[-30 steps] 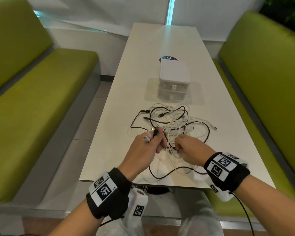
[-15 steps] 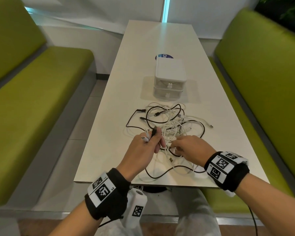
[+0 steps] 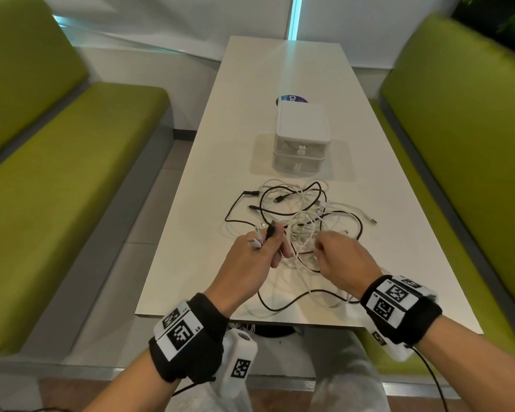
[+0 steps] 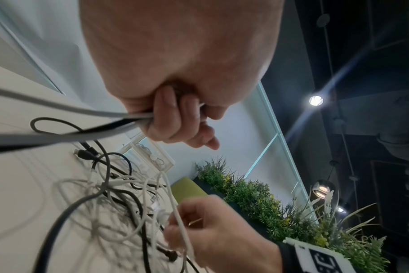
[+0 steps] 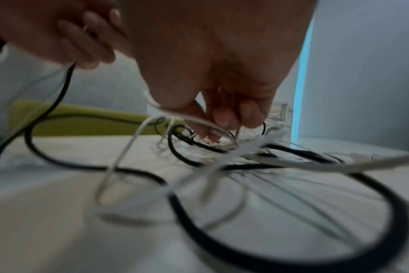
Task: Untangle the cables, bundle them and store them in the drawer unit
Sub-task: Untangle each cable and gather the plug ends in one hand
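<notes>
L hand (image 3: 252, 257) gripping 3 cable ends, 2 white + 1 black. R hand (image 3: 338, 258) pinching white strand in cable tangle (image 3: 304, 221) lying mid-table (image 3: 197, 227). Beyond: drawer unit (image 3: 302, 138) sitting w/ 2 drawers, both closed, contents unclear.

Black and white cables (image 3: 298, 215); white drawer unit (image 3: 302, 135); green benches (image 3: 458, 129).

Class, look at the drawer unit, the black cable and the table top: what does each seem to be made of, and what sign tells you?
Drawer unit: probably plastic, white matte top, drawer fronts translucent.
Black cable: seemingly a braided fabric sheath; the left wrist view shows a woven texture.
Table: likely laminate, smooth cream with a soft sheen; its core is not visible.
</notes>
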`<state>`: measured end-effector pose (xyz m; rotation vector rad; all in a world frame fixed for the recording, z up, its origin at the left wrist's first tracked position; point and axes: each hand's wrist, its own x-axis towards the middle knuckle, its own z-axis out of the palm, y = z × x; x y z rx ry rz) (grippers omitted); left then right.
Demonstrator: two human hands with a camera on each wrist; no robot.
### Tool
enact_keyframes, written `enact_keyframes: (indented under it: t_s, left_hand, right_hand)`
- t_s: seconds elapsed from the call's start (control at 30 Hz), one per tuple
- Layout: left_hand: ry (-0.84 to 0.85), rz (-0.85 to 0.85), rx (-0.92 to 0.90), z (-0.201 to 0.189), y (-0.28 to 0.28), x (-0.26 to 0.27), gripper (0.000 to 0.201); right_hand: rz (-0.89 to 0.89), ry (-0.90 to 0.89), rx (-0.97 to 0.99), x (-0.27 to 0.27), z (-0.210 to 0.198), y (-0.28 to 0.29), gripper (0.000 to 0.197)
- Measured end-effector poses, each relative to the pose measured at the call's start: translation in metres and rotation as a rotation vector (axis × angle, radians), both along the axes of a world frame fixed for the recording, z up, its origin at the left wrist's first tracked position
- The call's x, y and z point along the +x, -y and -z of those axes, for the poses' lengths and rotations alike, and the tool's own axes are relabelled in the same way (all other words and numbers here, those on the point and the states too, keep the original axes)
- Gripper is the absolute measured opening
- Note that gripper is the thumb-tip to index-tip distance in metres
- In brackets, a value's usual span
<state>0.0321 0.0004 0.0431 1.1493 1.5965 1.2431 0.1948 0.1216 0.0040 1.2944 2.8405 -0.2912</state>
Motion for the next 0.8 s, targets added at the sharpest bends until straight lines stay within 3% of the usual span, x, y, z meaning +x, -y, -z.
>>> enact_keyframes:
  t_s: [0.13,0.27,0.37,0.47,0.6,0.7,0.8]
  left_hand:
    - [0.018,-0.017,-0.004,0.002,-0.001,-0.004,0.055]
    - [0.064,-0.046,0.032,0.000,-0.005,0.002,0.051]
    - [0.020,-0.075,0.074,0.002,-0.010,0.005,0.042]
    - [-0.043,-0.103,0.074,0.000,-0.013,0.005,0.038]
    - [-0.289,-0.015,0.037,-0.002,-0.013,0.000,0.029]
    - [-0.433,0.026,0.071,0.001,-0.010,-0.002,0.020]
    - [-0.453,0.089,0.130,0.004,-0.005,0.003,0.013]
  right_hand:
    - [0.149,-0.259,0.061,-0.004,-0.020,0.004,0.013]
    - [0.117,-0.544,0.062,-0.007,-0.035,0.011,0.006]
    - [-0.031,-0.474,0.065,-0.012,-0.042,0.022,0.004]
    - [-0.069,-0.473,0.051,-0.017,-0.046,0.029,0.006]
    - [-0.099,-0.451,0.012,-0.022,-0.044,0.027,0.003]
    - [-0.088,-0.477,-0.029,-0.022,-0.044,0.024,0.015]
    - [-0.117,-0.425,-0.047,-0.024,-0.044,0.022,0.027]
